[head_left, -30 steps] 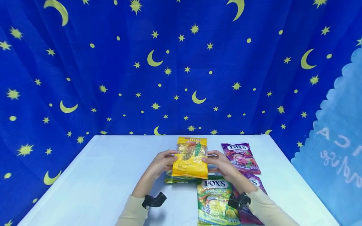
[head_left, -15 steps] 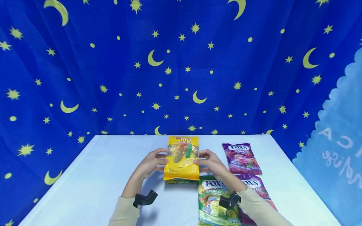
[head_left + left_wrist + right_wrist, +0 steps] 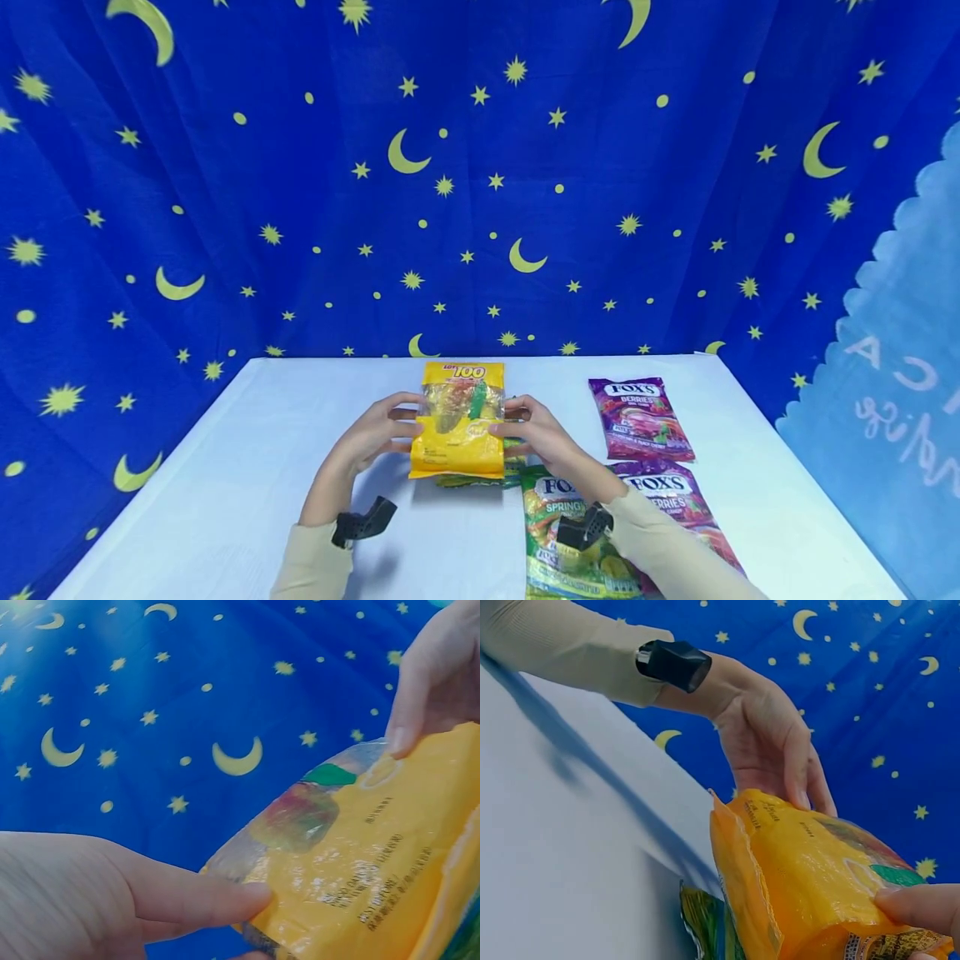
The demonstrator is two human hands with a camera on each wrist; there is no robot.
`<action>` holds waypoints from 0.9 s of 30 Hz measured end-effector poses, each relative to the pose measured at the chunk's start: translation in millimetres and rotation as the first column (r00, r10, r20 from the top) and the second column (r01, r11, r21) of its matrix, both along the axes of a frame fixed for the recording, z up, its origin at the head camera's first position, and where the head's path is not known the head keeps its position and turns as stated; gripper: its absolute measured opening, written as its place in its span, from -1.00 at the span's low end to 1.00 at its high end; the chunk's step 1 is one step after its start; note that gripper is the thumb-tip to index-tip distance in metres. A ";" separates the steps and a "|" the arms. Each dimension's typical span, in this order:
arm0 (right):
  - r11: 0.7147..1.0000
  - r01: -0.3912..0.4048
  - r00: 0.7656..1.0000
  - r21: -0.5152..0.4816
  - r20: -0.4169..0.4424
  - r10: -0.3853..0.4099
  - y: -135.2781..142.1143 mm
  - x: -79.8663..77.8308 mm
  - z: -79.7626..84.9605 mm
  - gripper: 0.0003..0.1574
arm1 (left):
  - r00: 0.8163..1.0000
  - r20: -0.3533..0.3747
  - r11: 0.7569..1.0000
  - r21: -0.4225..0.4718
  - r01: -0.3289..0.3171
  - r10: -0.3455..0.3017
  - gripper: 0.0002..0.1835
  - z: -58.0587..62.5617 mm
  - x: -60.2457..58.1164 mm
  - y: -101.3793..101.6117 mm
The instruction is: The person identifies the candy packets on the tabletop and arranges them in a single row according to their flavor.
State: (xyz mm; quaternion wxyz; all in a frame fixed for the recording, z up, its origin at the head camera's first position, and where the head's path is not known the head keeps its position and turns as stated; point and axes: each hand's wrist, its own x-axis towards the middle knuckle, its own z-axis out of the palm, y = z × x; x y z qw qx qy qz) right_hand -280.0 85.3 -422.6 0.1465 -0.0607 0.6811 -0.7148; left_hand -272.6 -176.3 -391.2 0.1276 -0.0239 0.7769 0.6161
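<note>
A yellow candy bag marked "100" [image 3: 459,446], with a see-through window, is held between both hands near the middle of the table. The left hand [image 3: 378,433] grips its left side, thumb on the front and fingers along the edge. On the opposite side the right hand [image 3: 542,435] pinches it the same way. The left wrist view shows the left thumb [image 3: 244,900] pressing the yellow front. Below and partly hidden by the yellow bag lies a green bag [image 3: 514,473]; its corner [image 3: 699,915] shows in the right wrist view.
Under the right forearm lies a green Fox's Spring Tea bag [image 3: 551,577]. Two purple Fox's Berries bags, one farther back [image 3: 643,423] and one nearer [image 3: 693,512], lie on the right of the white table [image 3: 202,500]. Blue star-patterned cloth [image 3: 480,208] walls the back and sides.
Both hands have carried the yellow candy bag to the left across the green bag beneath it. More of the nearer purple bag shows now that the right forearm has shifted left.
</note>
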 end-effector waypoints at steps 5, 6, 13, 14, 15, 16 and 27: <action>0.999 -0.034 0.999 -0.008 -0.002 0.034 -20.3 -5.0 -0.2 -0.37 | 1.000 0.003 0.999 -0.031 0.017 -0.017 -0.47 4.7 1.6 -21.2; 0.999 -0.039 0.999 -0.011 -0.003 0.039 -25.0 -6.0 0.3 -0.36 | 1.000 0.002 0.999 -0.038 0.021 -0.021 -0.46 5.7 2.3 -25.9; 0.999 -0.041 0.999 -0.012 0.018 0.042 -58.7 -14.7 2.1 -0.36 | 1.000 0.016 0.998 -0.062 0.008 -0.007 -0.41 8.7 4.5 -54.8; 0.999 -0.041 0.999 -0.011 0.020 0.041 -63.2 -16.3 1.8 -0.37 | 1.000 0.017 0.998 -0.064 0.005 -0.004 -0.40 8.6 4.2 -58.7; 0.999 -0.041 0.999 -0.009 0.016 0.041 -67.5 -17.7 1.2 -0.37 | 1.000 0.015 0.998 -0.067 0.003 -0.002 -0.40 8.3 3.8 -62.7; 0.999 -0.043 0.999 -0.011 0.014 0.043 -71.9 -18.9 0.6 -0.37 | 1.000 0.012 0.997 -0.071 0.000 0.001 -0.40 8.1 3.5 -66.8; 0.992 -0.094 0.992 -0.081 0.079 0.100 -120.3 -33.9 -8.3 -0.39 | 0.993 0.044 0.988 -0.116 -0.100 0.106 -0.40 2.6 3.4 -102.3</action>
